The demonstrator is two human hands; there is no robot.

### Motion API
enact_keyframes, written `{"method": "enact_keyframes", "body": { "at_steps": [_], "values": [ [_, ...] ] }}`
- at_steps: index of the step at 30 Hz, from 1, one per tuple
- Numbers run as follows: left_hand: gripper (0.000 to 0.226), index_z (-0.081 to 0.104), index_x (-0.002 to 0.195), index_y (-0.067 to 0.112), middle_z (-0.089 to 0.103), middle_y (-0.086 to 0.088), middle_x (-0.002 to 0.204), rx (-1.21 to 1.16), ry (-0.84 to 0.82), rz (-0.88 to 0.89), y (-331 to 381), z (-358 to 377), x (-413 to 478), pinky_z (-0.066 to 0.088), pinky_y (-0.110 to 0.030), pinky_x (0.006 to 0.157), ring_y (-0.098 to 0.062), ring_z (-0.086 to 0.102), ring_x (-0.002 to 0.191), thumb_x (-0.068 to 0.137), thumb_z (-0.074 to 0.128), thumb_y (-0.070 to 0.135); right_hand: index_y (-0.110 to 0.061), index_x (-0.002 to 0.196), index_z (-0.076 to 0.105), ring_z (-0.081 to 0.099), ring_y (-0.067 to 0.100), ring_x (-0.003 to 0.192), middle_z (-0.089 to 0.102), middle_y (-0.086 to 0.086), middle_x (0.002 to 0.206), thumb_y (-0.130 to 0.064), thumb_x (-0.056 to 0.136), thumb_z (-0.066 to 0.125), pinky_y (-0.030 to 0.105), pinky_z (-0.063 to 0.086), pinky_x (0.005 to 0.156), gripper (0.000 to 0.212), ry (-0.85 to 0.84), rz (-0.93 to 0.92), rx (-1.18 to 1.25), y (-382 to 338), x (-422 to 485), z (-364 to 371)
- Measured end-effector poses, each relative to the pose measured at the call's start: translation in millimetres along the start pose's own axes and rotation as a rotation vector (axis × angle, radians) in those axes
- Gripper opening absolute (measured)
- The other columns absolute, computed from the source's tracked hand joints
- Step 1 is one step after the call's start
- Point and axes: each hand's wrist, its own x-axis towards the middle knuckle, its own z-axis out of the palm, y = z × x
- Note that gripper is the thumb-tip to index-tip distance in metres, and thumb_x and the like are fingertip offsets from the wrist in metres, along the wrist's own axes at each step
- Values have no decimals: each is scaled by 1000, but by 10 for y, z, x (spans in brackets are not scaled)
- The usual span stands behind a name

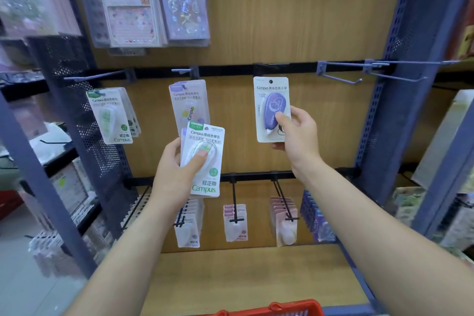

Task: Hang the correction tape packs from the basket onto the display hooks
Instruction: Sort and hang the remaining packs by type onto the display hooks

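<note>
Your right hand (pixel 295 133) grasps a single purple correction tape pack (pixel 272 109) at its lower right edge, with the thumb on the blister front and the other fingers behind the card. The pack stands upright against the wooden back panel (pixel 320 20), and its punched hole sits just under the upper black rail (pixel 230 69) (whether a hook passes through that hole cannot be told from this angle). Your left hand (pixel 177 169) clasps a small stack of packs with a green-labelled pack (pixel 204 159) in front. The thumb lies across its clear blister, and the edge of at least one more card shows behind it. This stack is held in front of the middle hung packs (pixel 188 105), and further hung green packs (pixel 112 115) are on the hook to the left. The empty hooks (pixel 341 79) project from the rail well to the right of the purple pack. On the lower rail (pixel 256 176), several rows of other packs (pixel 234 223) hang on black hooks. Sticker sheets (pixel 143 0) hang above at upper left. Only the red rim of the basket (pixel 272 309) shows, at the bottom edge between your forearms.
</note>
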Motion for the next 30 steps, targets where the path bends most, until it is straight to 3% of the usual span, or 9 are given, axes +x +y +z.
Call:
{"method": "enact_keyframes", "body": {
  "at_steps": [14, 26, 30],
  "values": [
    [27, 56, 111, 42, 74, 14, 115, 5, -44, 15, 41, 78, -14, 61, -31, 64, -14, 77, 92, 96, 70, 25, -24, 114, 59, 76, 15, 82, 75, -6, 101, -21, 99, 63, 26, 58, 56, 16, 10, -27, 39, -68, -2, 18],
    [28, 57, 113, 40, 74, 12, 114, -25, -59, 14, 30, 115, -2, 61, -30, 63, -15, 77, 92, 96, 71, 23, -24, 112, 55, 75, 9, 82, 71, -7, 104, -19, 100, 60, 24, 59, 55, 14, 29, -36, 24, -42, 28, 10],
    [28, 57, 114, 39, 75, 12, 114, -28, -58, 17, 37, 116, 19, 60, -28, 62, -15, 77, 92, 96, 71, 23, -20, 120, 54, 76, 12, 86, 72, -6, 106, -21, 100, 62, 24, 58, 55, 21, 20, -47, 8, -28, 46, 6]
  ]
}}
